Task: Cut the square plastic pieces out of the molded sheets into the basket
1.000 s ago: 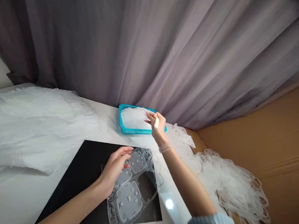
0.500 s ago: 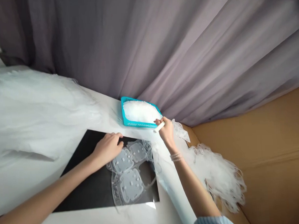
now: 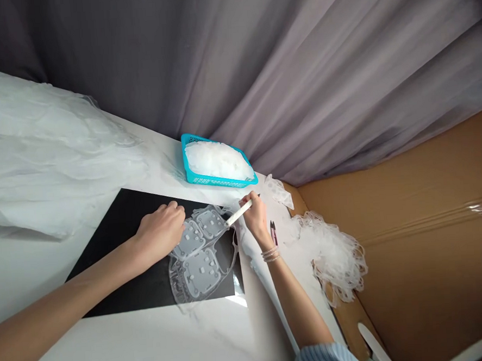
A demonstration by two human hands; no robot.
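Note:
My right hand [image 3: 254, 215] grips a slim off-white stick-shaped tool [image 3: 238, 213]. The tool's lower end meets the upper right part of a clear plastic sheet [image 3: 201, 271] with rounded square panels and small raised bumps. That sheet lies on a black mat [image 3: 119, 269] and hangs slightly past its front edge. My left hand [image 3: 162, 229] rests at the sheet's upper left, fingers curled onto its edge; the fingertips are hidden. Right beside my right wrist lies a small pair of dark-and-pink tweezers or snips [image 3: 273, 233], too small to tell which.
A turquoise basket [image 3: 220, 183] heaped with white translucent pieces stands at the back. Stacked translucent sheets [image 3: 39, 154] cover the table's left. Tangled clear plastic scraps [image 3: 338, 261] lie at right by a brown cardboard wall [image 3: 422, 202]. A grey curtain [image 3: 217, 56] hangs behind.
My right hand has come away from the basket's corner, and the tool now reaches down onto the plastic sheet. My left hand's fingers have curled in at the sheet. The view has shifted slightly.

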